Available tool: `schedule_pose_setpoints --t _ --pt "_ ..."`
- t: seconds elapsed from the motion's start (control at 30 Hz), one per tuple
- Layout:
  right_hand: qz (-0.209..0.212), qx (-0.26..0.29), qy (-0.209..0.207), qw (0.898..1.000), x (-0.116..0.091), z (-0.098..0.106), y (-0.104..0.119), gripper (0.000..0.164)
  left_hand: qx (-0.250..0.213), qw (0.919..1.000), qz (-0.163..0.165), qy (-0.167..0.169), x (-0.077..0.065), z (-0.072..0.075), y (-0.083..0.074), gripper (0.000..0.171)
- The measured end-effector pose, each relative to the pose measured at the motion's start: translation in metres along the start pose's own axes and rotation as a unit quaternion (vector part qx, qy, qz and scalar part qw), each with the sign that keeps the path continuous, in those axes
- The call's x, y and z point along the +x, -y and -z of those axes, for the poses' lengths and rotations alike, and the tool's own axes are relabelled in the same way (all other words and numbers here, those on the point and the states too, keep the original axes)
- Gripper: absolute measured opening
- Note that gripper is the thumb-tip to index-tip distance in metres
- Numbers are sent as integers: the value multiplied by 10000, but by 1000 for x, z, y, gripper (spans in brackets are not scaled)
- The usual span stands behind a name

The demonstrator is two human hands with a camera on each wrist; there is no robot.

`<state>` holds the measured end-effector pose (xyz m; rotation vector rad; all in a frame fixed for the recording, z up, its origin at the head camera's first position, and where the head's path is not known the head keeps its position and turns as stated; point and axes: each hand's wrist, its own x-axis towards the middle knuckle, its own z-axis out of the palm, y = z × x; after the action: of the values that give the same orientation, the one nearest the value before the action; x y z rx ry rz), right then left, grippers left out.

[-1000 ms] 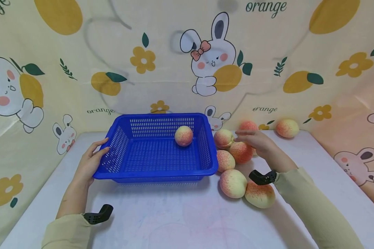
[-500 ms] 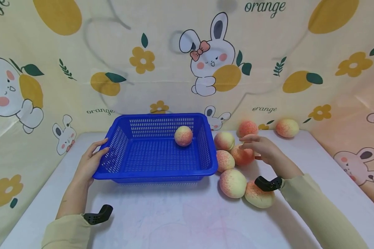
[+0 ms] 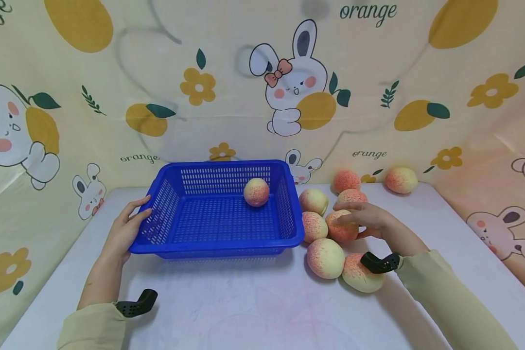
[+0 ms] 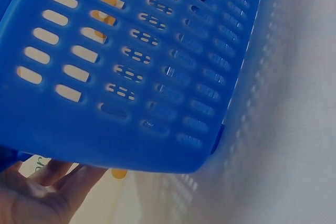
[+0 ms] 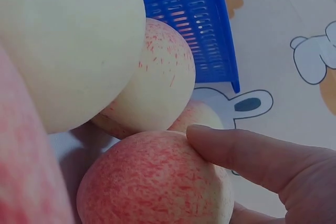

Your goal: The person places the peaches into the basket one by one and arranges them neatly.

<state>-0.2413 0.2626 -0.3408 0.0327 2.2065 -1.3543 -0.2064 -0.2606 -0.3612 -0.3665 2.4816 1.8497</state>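
The word "orange" could be read in 3 places on the patterned cloth; a 4th print, cut off at the upper left, ended in "ge". Just in front of the cloth, the blue basket sat with 1 speckled peach at its back right. The left hand gripped its left rim, fingers over the edge. Right of the basket, the right hand pinched a reddish peach on the white table. 6 others crowded near it; the far peach lay apart. A black wrist device partly hid the front peach.
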Motion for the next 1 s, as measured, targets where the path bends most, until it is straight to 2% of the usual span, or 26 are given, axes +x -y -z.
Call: schedule_pose_setpoints --t 0.23,0.43,0.77,1.0 --pt "-1 -110 -34 9999 -1 -1 1 71 -37 10000 29 9 0 1 0 53" --pt "287 -114 -132 9994 -4 3 2 67 -33 10000 60 -21 0 1 0 52" --pt "613 459 -675 9948 -10 8 14 67 35 10000 41 -19 2 0 0 53" --pt "584 844 -886 9908 -12 9 25 80 -23 10000 50 15 2 -1 1 52"
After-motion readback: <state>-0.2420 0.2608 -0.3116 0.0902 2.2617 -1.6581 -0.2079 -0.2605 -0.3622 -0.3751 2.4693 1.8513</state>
